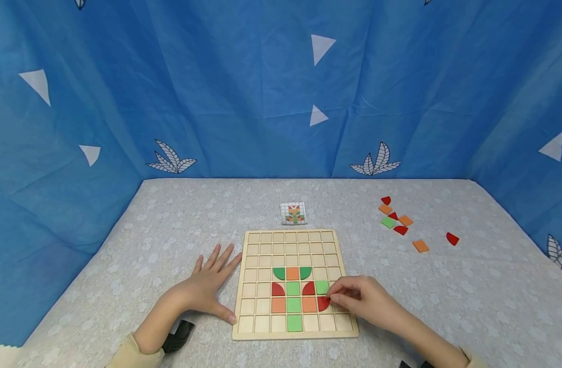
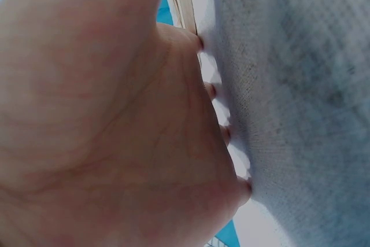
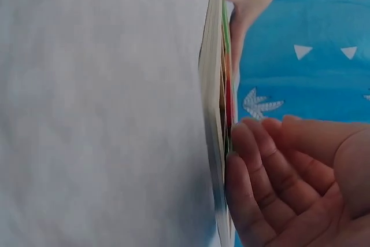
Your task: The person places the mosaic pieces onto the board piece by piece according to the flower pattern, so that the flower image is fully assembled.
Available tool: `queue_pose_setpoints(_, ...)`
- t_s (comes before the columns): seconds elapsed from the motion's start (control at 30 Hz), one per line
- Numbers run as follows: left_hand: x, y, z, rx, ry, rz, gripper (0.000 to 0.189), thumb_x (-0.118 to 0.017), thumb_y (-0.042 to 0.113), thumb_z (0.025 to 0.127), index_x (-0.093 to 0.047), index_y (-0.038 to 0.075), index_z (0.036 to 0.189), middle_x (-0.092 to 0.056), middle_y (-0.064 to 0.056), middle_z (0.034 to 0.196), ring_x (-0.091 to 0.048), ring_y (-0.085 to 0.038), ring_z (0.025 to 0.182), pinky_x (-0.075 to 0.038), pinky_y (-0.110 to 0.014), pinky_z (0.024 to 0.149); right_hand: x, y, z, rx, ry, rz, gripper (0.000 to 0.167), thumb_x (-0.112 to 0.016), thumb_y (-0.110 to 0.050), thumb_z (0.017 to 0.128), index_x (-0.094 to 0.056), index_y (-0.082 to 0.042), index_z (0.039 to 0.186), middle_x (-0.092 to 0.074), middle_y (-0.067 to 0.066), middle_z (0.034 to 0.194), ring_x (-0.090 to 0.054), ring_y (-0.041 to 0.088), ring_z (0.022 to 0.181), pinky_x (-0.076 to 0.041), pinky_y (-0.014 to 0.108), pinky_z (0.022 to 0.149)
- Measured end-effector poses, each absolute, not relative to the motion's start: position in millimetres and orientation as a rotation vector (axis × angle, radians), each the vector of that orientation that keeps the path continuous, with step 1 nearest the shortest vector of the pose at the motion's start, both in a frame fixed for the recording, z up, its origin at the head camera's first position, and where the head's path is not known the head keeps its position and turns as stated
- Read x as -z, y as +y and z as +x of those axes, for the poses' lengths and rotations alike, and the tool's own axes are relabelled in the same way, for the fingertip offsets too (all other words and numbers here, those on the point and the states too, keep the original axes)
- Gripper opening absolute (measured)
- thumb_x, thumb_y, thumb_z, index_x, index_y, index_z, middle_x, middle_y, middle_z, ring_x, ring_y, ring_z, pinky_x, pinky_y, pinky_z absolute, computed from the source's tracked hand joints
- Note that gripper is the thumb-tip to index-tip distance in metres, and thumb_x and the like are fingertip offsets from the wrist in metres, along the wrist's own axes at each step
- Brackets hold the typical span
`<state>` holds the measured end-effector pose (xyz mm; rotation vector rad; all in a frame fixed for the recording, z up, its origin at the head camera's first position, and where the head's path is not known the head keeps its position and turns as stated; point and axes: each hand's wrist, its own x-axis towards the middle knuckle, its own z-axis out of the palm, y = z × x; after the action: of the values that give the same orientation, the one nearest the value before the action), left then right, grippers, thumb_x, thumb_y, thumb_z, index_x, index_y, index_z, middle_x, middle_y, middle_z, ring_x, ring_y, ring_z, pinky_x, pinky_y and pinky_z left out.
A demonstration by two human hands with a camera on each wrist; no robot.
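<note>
A wooden grid board point(image 1: 255, 321) lies flat on the table, with several green, orange and red tiles in its lower squares. My left hand point(image 1: 206, 291) is spread on the cloth at the board's left side, thumb tip against its edge. In the left wrist view the palm fills much of the picture. Over the board's right part, my right hand point(image 1: 365, 300) pinches a red quarter-circle tile point(image 1: 323, 304) at its upper right edge, between thumb and forefinger. That tile lies just below a light green square tile point(image 1: 322, 287). In the right wrist view, the fingers point(image 3: 241, 186) are curled by the board's edge.
Behind the board lies a small pattern card point(image 1: 293, 213). Loose pieces are scattered at the right: orange squares point(image 1: 421, 246), a green square point(image 1: 388, 222) and several red pieces point(image 1: 452, 238). Blue curtain point(image 1: 262, 92) hangs around the patterned tablecloth point(image 1: 184, 220).
</note>
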<state>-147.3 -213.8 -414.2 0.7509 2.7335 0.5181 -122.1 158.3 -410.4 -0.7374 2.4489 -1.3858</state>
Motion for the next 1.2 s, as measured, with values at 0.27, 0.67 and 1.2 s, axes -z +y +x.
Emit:
queue_pose_setpoints(0.27,414,-214,-147,-0.519,2.729,0.746,0.131,-0.073,0.072,0.050,-0.018,0.006,0.150,0.000,-0.020,0.153,0.009,-0.044,0.136,0.006,-0.070,0.096,395,190,-142,1.407,2.538,-0.611,0.017,-0.062,-0.018,0.091,-0.069,-0.004,0.099,-0.066,0.003,0.088,-0.062,0.018,0.074,-0.051,0.029,0.063)
queue_pose_setpoints(0.67,413,-213,-147,-0.521,2.727,0.738,0.131,-0.073,0.071,0.050,-0.017,0.006,0.150,0.001,-0.020,0.153,0.009,-0.043,0.136,0.006,-0.069,0.097,398,277,-177,1.023,3.144,-0.391,0.022,-0.065,-0.007,0.087,-0.064,0.003,0.107,-0.062,0.021,0.103,-0.059,0.033,0.084,-0.050,0.029,0.058)
queue_pose_setpoints(1.2,414,-214,-148,-0.509,2.720,0.739,0.132,-0.074,0.071,0.050,-0.015,0.008,0.151,0.003,-0.019,0.154,0.011,-0.042,0.136,0.006,-0.068,0.097,423,314,-186,0.931,3.212,-0.187,0.035,-0.071,-0.006,0.083,-0.060,0.010,0.111,-0.058,0.026,0.101,-0.056,0.035,0.081,-0.046,0.037,0.060)
